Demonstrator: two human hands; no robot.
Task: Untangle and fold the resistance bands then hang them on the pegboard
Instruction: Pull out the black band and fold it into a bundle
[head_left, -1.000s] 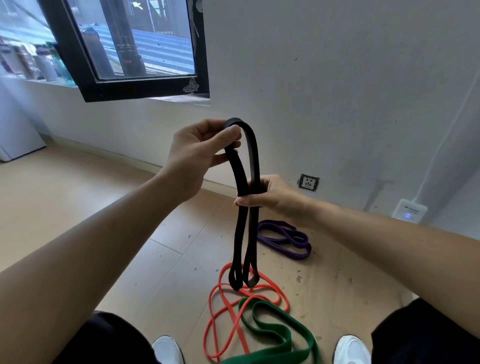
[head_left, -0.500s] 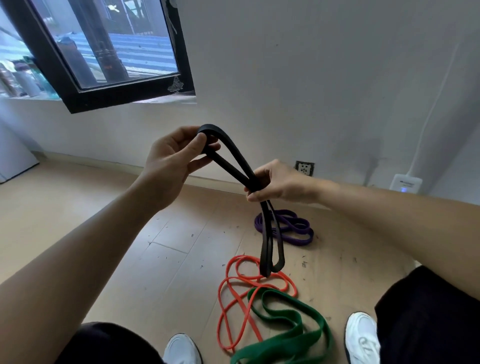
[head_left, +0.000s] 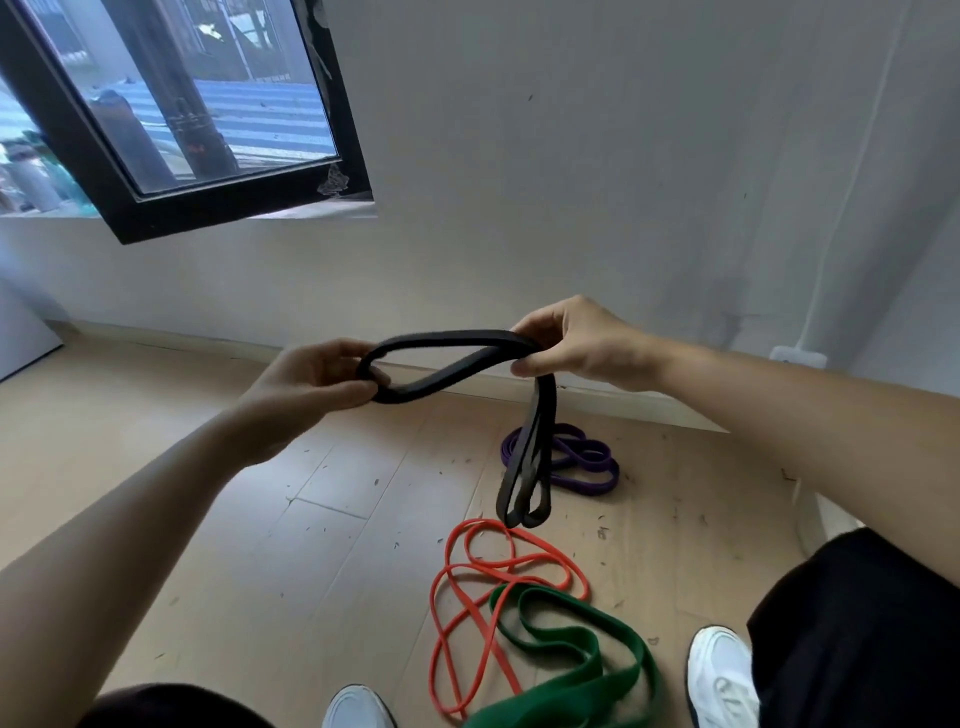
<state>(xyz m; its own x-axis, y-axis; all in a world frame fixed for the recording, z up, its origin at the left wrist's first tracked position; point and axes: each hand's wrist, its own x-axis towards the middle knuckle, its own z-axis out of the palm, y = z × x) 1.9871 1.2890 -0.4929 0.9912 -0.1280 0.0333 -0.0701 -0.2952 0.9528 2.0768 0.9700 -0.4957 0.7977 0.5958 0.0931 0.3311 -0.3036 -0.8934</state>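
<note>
Head view: the left hand (head_left: 306, 384) pinches one end loop of the black band (head_left: 447, 371) between thumb and curled fingers. The right hand (head_left: 576, 348) grips it further along with its fingers curled round, and the doubled rest hangs down. There are four bands in all. The black one is in the air, and the purple band (head_left: 587, 467) lies coiled near the wall (head_left: 571, 182). The orange band (head_left: 457, 613) and green band (head_left: 582, 660) overlap between the left shoe (head_left: 358, 709) and right shoe (head_left: 722, 675). Bare floor (head_left: 234, 545) stretches leftward below the window (head_left: 156, 218).
</note>
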